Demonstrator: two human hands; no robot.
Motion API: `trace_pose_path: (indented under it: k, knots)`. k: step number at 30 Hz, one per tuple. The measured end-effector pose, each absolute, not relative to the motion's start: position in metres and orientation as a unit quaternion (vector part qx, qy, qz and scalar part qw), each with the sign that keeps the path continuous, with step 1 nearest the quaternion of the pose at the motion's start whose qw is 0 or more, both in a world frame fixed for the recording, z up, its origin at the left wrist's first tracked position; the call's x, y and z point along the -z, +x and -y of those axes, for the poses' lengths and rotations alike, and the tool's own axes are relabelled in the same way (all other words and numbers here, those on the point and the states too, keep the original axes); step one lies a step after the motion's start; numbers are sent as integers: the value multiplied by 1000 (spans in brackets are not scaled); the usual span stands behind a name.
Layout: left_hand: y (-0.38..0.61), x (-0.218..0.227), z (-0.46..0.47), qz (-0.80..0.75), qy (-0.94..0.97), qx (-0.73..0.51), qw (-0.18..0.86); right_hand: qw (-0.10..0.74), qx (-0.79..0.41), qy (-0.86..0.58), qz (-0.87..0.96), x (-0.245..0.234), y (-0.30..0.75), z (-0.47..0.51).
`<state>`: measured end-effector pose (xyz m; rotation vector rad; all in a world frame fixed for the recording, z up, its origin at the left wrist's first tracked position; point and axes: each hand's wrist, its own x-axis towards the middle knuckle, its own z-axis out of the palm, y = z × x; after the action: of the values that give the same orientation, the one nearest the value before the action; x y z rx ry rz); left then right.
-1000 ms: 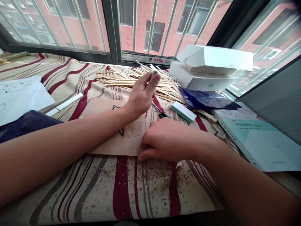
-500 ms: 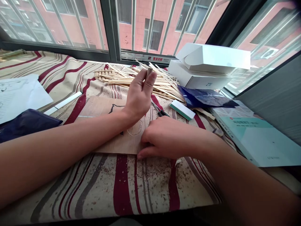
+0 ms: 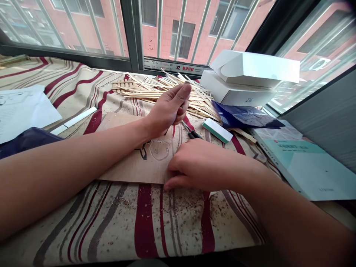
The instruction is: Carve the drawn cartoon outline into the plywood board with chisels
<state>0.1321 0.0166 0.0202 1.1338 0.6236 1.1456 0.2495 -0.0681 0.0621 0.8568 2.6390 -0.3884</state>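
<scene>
A thin wooden board (image 3: 130,168) lies flat on the striped cloth, with dark drawn lines and a pale round carved outline on it. Over its far part my left hand (image 3: 169,109) is closed in a fist, thumb uppermost; whatever it grips is mostly hidden by the fingers. My right hand (image 3: 191,163) has its fingers curled on the board's right edge, the thumb at the near corner. Just beyond that hand lies a dark-handled tool (image 3: 194,134) with a slim metal end, partly covered. To its right is a white-and-green block (image 3: 217,130).
Loose thin wooden sticks (image 3: 150,92) are heaped by the window. White boxes (image 3: 244,92), a dark blue packet (image 3: 244,115) and a teal-and-white book (image 3: 308,159) are at right. Papers (image 3: 25,109) and another dark blue packet (image 3: 30,141) lie left. Crumbs dot the cloth (image 3: 178,218).
My left hand has turned at the wrist and shifted slightly right; the brownish end that showed above its thumb is now hidden. My right hand stays at the board's edge.
</scene>
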Motion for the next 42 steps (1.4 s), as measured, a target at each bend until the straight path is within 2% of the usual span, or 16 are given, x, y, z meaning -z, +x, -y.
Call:
trace_pose_path:
  k: [3,6,13,20,31,42]
  knots:
    - [140,-15,-7,-275,479,-597,581,166,138,296,-930,-61,249,67]
    - [140,-13,-4,-284,474,-625,551,161,138,297,-931,-61,250,67]
    - [123,-19,-18,-286,486,-521,640,171,142,300,-928,-63,250,69]
    - [138,-13,-4,-269,473,-617,568,172,156,306,-923,-63,250,69]
    - [116,-23,-15,-259,415,-526,696,164,157,291,-929,-64,253,67]
    - [113,-27,-20,-261,467,-523,664,159,167,290,-929,-62,254,64]
